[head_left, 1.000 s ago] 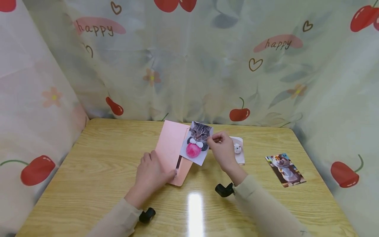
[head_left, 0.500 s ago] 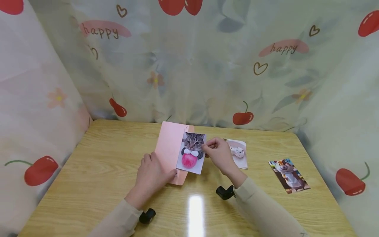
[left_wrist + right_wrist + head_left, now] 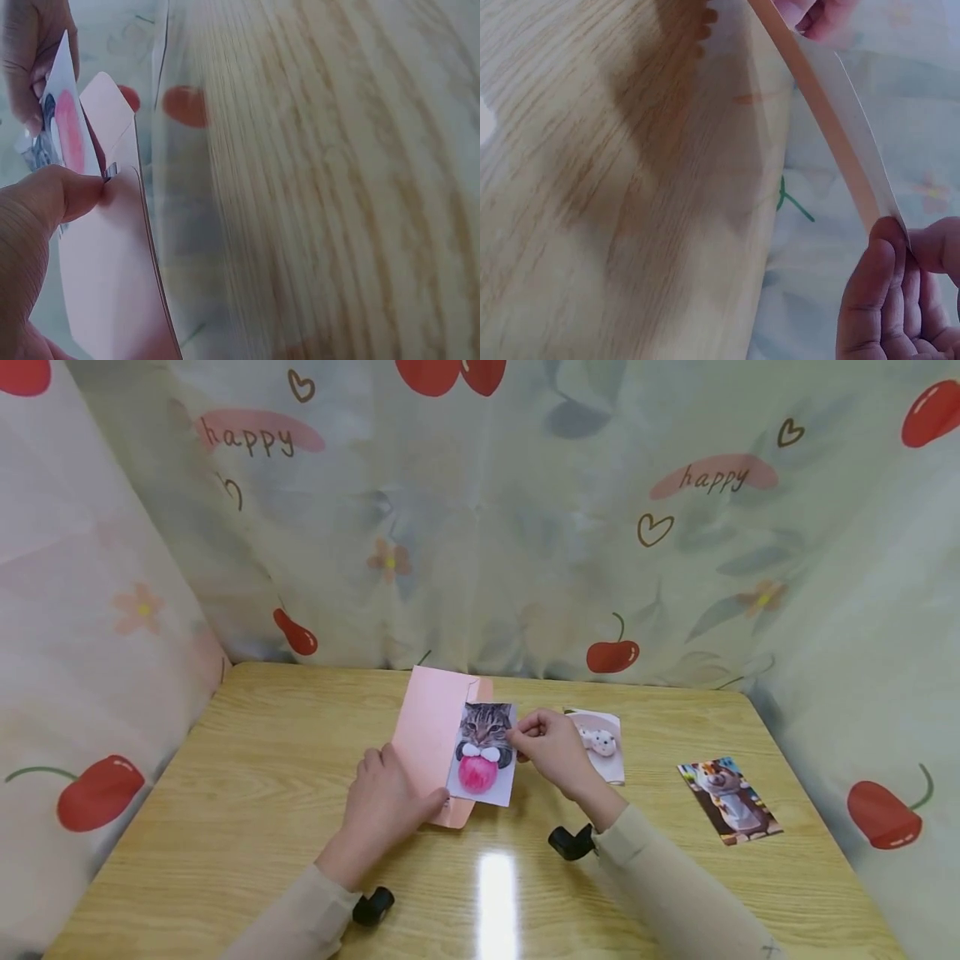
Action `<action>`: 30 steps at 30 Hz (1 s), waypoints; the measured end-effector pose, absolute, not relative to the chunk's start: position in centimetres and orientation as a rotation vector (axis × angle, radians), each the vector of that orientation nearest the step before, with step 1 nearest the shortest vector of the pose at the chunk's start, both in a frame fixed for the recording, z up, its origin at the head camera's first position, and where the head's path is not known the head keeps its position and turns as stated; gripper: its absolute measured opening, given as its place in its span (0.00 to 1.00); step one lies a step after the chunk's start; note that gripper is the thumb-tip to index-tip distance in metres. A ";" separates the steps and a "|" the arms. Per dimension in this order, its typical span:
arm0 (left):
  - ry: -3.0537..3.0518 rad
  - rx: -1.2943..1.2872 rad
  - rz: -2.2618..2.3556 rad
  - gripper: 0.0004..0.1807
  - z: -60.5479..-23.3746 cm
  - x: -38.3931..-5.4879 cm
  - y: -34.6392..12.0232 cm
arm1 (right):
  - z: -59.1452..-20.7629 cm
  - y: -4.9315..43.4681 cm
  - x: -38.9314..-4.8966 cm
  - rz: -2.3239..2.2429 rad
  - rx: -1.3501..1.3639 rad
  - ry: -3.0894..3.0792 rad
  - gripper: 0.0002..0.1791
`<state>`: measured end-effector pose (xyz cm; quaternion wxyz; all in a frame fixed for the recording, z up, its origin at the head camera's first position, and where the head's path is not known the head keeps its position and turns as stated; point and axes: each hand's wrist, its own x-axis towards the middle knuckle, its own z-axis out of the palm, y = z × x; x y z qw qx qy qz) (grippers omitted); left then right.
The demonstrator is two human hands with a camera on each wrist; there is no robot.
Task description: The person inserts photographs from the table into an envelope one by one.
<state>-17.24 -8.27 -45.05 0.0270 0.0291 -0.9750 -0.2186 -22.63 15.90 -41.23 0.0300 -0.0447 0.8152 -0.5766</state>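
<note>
A pink envelope (image 3: 427, 718) is gripped by my left hand (image 3: 384, 797), its thumb pressing at the slit near the lower end. My right hand (image 3: 555, 752) pinches the right edge of a photo card (image 3: 480, 760) printed with a tabby cat and a pink ball. The card lies over the envelope's opening and flap side. In the left wrist view, the card's (image 3: 71, 127) lower corner meets the slit right by my thumb (image 3: 71, 191). The right wrist view shows thumb and fingers (image 3: 881, 255) on the card's edge, close to the envelope flap (image 3: 825, 120).
A photo card with a white spotted shape (image 3: 600, 745) lies partly behind my right hand. Farther right on the wooden table (image 3: 247, 793) is a photo card of a dressed-up animal figure (image 3: 729, 800). A cherry-print curtain (image 3: 480, 568) rises at the table's back and sides.
My right hand has brought the cat card left and down, turning it more in line with the envelope's slit. The left hand keeps its hold on the envelope.
</note>
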 end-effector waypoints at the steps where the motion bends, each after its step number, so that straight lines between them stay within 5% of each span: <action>1: -3.013 0.089 -0.678 0.56 -45.0 -17.2 -8.2 | -41.2 15.8 -22.6 -1.765 -0.147 2.515 0.07; 30: -3.008 0.077 -0.745 0.55 -44.9 -17.0 -7.5 | -42.1 14.3 -22.3 -1.757 0.014 2.384 0.10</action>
